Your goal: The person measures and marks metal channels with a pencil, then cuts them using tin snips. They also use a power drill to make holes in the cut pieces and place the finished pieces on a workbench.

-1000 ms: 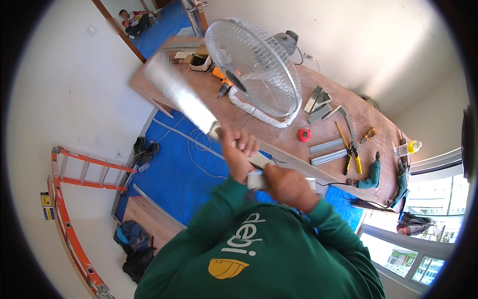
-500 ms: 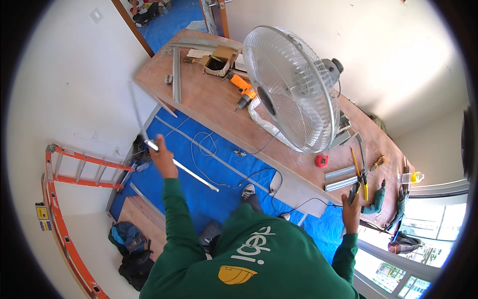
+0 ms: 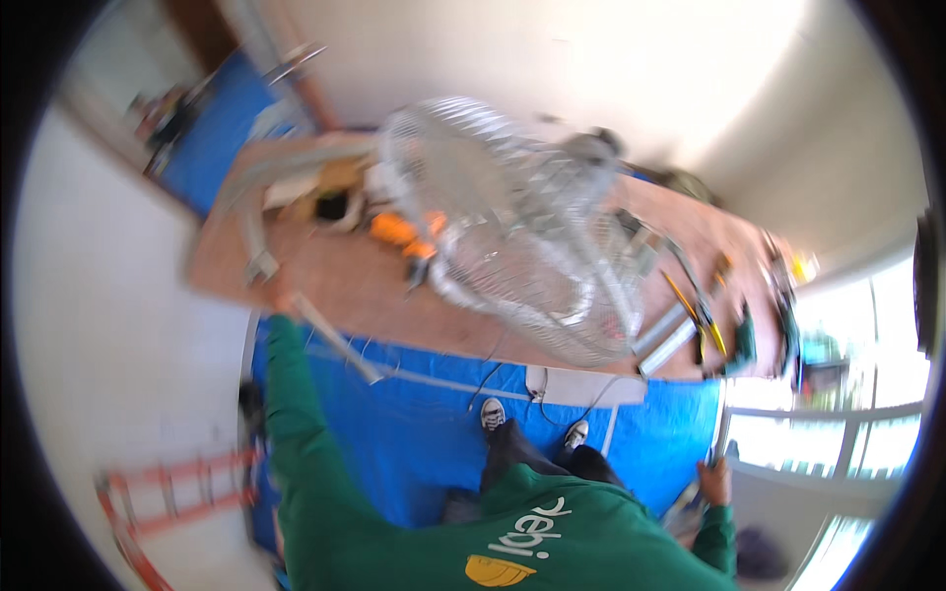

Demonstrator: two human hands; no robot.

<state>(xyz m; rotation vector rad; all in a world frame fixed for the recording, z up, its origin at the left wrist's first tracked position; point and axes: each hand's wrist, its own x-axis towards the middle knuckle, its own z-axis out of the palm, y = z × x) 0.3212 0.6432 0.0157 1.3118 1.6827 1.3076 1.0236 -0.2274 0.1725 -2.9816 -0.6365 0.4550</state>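
My left hand (image 3: 283, 295) is closed round a long thin metal strip (image 3: 340, 342) at the left end of the wooden worktable (image 3: 325, 281). The strip slants from the hand past the table's front edge, over the blue floor sheet. Low on the right, off the table's front, my right hand (image 3: 717, 485) is closed on a small dark object (image 3: 711, 458), too blurred to name. Lying nearer the table's left end are a bent grey metal channel (image 3: 253, 231) and an orange cordless drill (image 3: 399, 231).
A large wire-caged fan (image 3: 591, 163) leans over the table's middle. Toward the right lie metal channel pieces (image 3: 667, 347), yellow-handled pliers (image 3: 716, 338) and a green power tool (image 3: 742, 340). Cables run across the blue sheet (image 3: 419, 433). An orange ladder (image 3: 182, 492) stands at lower left.
The view has swung and is smeared by motion. My left hand, with the strip, has gone from above the floor sheet to the table's left end. My right hand has dropped away from the table.
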